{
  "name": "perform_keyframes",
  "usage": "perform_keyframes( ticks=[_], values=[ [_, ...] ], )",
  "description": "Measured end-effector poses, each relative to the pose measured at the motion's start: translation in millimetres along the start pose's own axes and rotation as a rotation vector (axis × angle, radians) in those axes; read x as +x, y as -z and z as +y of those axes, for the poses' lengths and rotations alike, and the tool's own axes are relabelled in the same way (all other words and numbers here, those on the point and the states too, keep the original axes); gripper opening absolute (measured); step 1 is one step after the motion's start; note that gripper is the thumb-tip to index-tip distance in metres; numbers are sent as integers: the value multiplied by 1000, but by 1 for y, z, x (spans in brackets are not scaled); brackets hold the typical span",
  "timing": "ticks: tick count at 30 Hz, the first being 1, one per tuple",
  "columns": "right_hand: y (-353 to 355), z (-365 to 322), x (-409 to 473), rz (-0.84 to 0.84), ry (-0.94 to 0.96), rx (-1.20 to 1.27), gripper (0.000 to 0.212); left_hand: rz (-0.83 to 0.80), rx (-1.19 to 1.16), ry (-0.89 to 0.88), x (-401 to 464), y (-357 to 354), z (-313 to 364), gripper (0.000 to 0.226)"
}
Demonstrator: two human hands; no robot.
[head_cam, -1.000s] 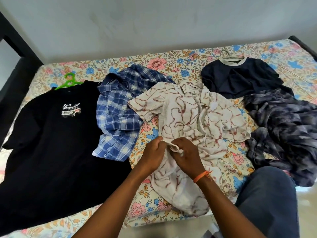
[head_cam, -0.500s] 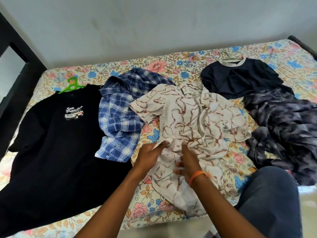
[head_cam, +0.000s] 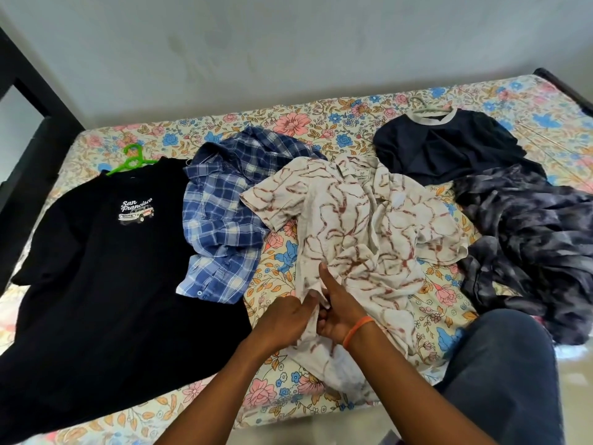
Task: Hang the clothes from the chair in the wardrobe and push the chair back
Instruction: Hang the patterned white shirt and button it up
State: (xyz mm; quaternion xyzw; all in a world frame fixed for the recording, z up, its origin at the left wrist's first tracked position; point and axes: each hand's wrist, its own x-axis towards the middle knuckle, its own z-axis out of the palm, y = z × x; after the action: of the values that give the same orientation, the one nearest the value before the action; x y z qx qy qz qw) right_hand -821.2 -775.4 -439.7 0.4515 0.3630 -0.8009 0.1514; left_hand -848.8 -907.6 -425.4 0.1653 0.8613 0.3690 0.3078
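Cream shirt (head_cam: 362,220) with rust veining lies crumpled, front edges pinched.

Single head-worn view; looks forward and steeply down from the near edge of the bed (head_cam: 321,110), facing the wall (head_cam: 288,43) behind it; close range, forearms entering from the bottom edge; wide-angle, edges bowed; no second view.

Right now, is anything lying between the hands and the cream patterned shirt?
No. Both hands, left and right, already pinch the front edge of the cream patterned shirt. No other garment lies over it; the blue plaid shirt lies beside it.
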Motion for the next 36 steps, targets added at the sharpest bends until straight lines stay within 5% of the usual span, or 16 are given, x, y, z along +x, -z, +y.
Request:
perform_keyframes(
  ticks=[6,11,15,22,29,32,34,36],
  values=[
    [7,2,-5,-148,-252,21,59,103,282,-126,3,-9,-10,80],
    [12,2,-13,-200,-339,84,29,9,303,-275,7,-6,-11,66],
    [14,3,-5,-172,-262,-11,15,-23,435,-381,8,-1,-6,51],
    [26,-9,-16,-111,232,186,14,111,857,-393,4,18,-31,33],
    [60,32,-22,37,115,-39,14,-213,784,-84,-18,10,-49,48],
    [67,50,-35,7,16,-184,14,-81,576,-99,-24,9,-31,59],
    [66,65,-42,-21,-2,-367,6,92,429,-123,-26,-3,-20,50],
    [64,78,-44,-22,13,-519,12,263,539,-193,-26,-20,-18,32]
  ],
)
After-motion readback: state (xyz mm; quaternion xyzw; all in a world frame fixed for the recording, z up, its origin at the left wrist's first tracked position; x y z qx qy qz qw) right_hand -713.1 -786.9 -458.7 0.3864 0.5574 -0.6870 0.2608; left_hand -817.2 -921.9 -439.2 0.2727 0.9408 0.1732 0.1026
